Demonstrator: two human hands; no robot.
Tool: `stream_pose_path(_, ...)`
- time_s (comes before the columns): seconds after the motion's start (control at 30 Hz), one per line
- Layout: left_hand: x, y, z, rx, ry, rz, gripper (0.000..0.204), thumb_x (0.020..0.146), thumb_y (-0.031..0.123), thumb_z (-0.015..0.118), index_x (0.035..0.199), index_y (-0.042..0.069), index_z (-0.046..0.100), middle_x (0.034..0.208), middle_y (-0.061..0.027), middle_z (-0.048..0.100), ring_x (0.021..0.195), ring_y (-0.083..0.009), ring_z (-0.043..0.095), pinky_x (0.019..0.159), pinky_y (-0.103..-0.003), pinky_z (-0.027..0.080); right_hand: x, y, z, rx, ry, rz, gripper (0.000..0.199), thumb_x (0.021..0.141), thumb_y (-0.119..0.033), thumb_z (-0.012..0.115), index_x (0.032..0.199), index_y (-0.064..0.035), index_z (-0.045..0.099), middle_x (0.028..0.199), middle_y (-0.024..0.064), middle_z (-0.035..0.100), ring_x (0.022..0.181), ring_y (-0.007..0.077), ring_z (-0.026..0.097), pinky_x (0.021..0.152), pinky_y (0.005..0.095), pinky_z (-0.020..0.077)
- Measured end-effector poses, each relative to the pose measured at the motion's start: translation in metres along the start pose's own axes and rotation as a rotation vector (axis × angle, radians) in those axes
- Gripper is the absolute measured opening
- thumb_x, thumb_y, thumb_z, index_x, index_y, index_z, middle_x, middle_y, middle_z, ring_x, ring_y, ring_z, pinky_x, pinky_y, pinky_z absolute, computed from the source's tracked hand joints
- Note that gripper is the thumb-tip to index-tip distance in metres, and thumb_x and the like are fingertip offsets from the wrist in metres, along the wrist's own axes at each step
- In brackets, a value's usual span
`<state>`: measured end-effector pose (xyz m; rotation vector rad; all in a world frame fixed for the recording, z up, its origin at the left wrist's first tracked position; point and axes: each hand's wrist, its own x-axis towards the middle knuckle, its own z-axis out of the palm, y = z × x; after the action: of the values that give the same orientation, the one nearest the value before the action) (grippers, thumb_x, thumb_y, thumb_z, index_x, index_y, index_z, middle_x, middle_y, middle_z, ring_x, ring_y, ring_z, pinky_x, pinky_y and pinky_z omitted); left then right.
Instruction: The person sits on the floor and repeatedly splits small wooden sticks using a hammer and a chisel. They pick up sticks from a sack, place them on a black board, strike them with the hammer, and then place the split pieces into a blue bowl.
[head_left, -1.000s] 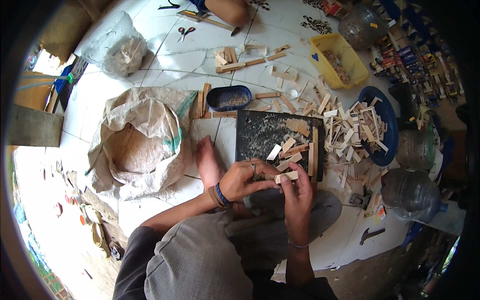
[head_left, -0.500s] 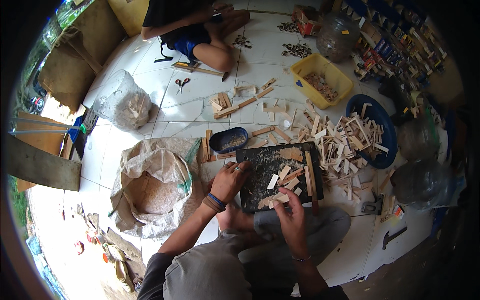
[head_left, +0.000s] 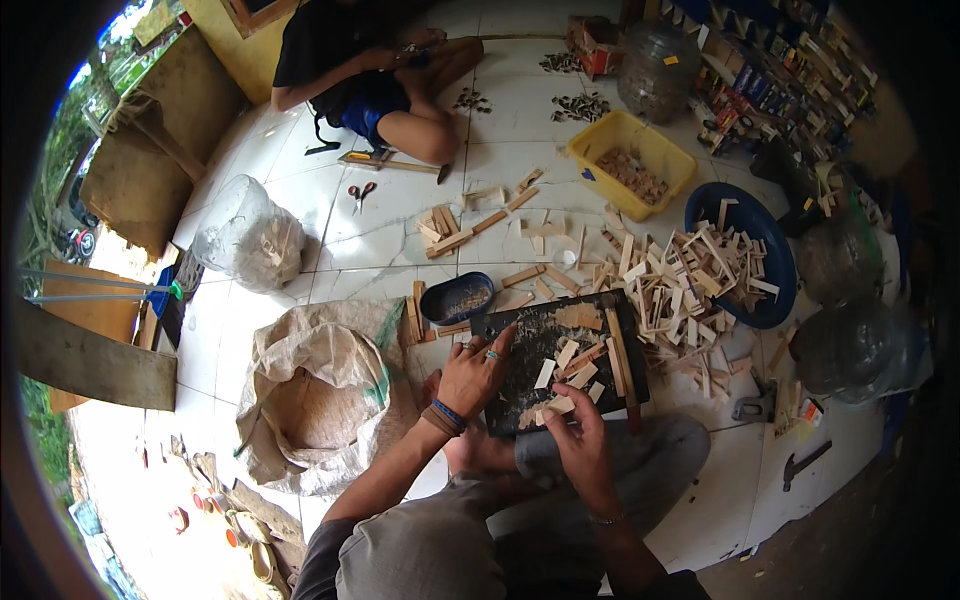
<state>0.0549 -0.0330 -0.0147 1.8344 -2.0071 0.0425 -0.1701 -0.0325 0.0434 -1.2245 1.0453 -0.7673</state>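
A dark board [head_left: 510,400] lies by my lap, strewn with shavings and several small pale wood pieces [head_left: 567,353]. Between the thumb and fingers of my right hand [head_left: 585,450] is a short wooden block [head_left: 556,409], held low over the board's near part. My left hand [head_left: 474,376], back upward, rests at the board's left edge; one finger stretches out, the others bend, and nothing shows in it. Wooden strips [head_left: 614,352] run along the board's right side.
A pile of wood pieces [head_left: 680,290] spreads beside a blue basin [head_left: 785,270]. Around me are a white sack [head_left: 265,400], a small blue tray [head_left: 430,303], a yellow tub [head_left: 675,175], a hammer [head_left: 800,463] and scissors [head_left: 360,195]. Another person [head_left: 360,80] sits at the far left.
My left hand has shifted slightly right and a finger now stretches out from it. My right hand still holds the wooden block. The whole view has tilted a little.
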Motion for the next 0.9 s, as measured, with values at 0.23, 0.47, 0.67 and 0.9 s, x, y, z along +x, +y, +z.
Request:
stream_pose_path(0.23, 0.002, -0.002, 0.008, 0.081, 0.020, 0.039, 0.075, 0.091, 0.016, 0.059, 0.161, 0.007, 0.032, 0.101, -0.0081, 0.072, 0.098, -0.0272, 0.065, 0.080, -0.042, 0.048, 0.002, 0.002, -0.001, 0.035, 0.032, 0.006, 0.041, 0.097, -0.006, 0.070, 0.136, -0.0015, 0.060, 0.117, 0.0087, 0.068, 0.093, 0.0117, 0.065, 0.078, 0.0268, 0.0536)
stream_pose_path(0.47, -0.004, -0.007, 0.011, -0.131, -0.055, -0.005, 0.074, 0.090, 0.011, 0.060, 0.159, 0.007, 0.033, 0.124, -0.0225, 0.065, 0.110, -0.0390, 0.067, 0.093, -0.046, 0.055, 0.007, 0.012, -0.001, -0.062, 0.056, -0.055, 0.040, 0.094, -0.011, 0.073, 0.131, -0.0015, 0.063, 0.116, 0.0084, 0.068, 0.096, 0.0155, 0.065, 0.081, 0.0312, 0.0529)
stream_pose_path(0.67, -0.003, -0.014, 0.010, -0.189, -0.049, 0.048, 0.055, 0.090, 0.009, 0.063, 0.144, 0.006, 0.054, 0.125, -0.0221, 0.064, 0.107, -0.0419, 0.068, 0.088, -0.045, 0.058, -0.001, 0.001, -0.008, -0.168, -0.005, -0.048, 0.038, 0.098, -0.006, 0.068, 0.136, -0.0010, 0.060, 0.112, 0.0072, 0.068, 0.088, 0.0135, 0.063, 0.079, 0.0290, 0.0532)
stream_pose_path(0.9, 0.006, -0.020, 0.010, -0.156, -0.106, 0.089, 0.051, 0.087, 0.013, 0.066, 0.138, 0.011, 0.061, 0.127, -0.0157, 0.065, 0.122, -0.0378, 0.059, 0.102, -0.044, 0.051, -0.001, 0.004, -0.006, -0.134, -0.004, -0.060, 0.038, 0.099, -0.006, 0.068, 0.136, -0.0019, 0.061, 0.110, 0.0049, 0.067, 0.087, 0.0108, 0.061, 0.077, 0.0276, 0.0524)
